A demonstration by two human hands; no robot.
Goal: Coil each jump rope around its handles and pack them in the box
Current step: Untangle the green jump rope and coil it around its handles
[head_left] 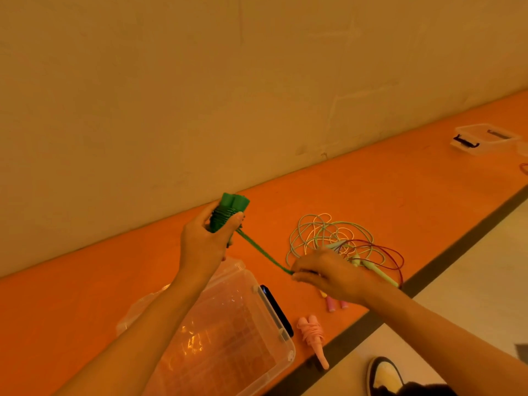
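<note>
Left hand (200, 244) is gripping the part-wound green handles (235, 202); right hand (328, 275) is pinching the green rope (257, 249). Pink rope (311, 332) is lying coiled beside the empty box (228, 338); the tangle (320, 232) is awaiting coiling.

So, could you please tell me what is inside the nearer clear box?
No rope shows inside the clear box; only orange floor through its plastic. The left forearm covers its left side, which cannot be checked. The coiled pink rope lies outside.

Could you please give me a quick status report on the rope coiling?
Left hand grips green handles, rope partly wound. Right hand pinches green rope taut. Pink coiled rope beside clear box, not packed. Loose ropes tangled beyond right hand.
</note>
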